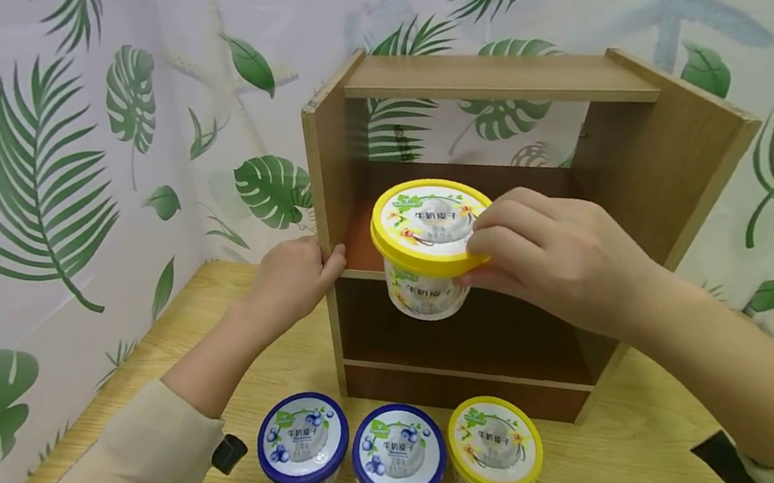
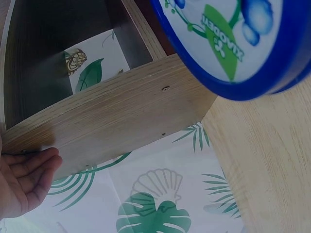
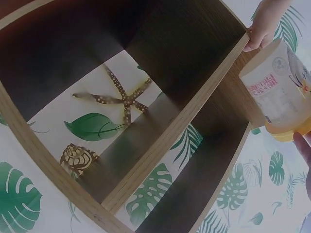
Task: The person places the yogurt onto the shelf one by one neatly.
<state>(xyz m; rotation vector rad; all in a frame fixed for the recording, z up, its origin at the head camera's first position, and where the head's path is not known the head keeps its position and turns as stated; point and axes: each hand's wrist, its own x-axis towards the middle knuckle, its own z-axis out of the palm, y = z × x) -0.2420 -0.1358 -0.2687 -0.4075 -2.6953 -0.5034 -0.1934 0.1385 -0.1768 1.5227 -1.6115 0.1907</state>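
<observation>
- In front of the wooden shelf unit [image 1: 694, 158], your right hand [image 1: 562, 255] holds up a yellow-lidded tub [image 1: 428, 250], its fingers and thumb pinching the right side of the lid's rim.
- That tub hangs upright, clear of the surface [image 1: 619, 479], in line with the unit's middle board as the head view sees it.
- Your left hand [image 1: 295, 279] grips the front edge of the unit's left side panel [image 1: 325, 157], the thumb at the edge and the fingers, loosely bent, on the outer face.
- Below, at the foot of the unit, you have three more lidded tubs in a row: a left blue-lidded tub [image 1: 303, 439], a middle blue-lidded tub [image 1: 399, 454] and a second yellow-lidded tub [image 1: 495, 447] on the right.
- Behind the unit hangs a leaf-patterned white backdrop [image 1: 221, 112], which shows through its upper opening.
</observation>
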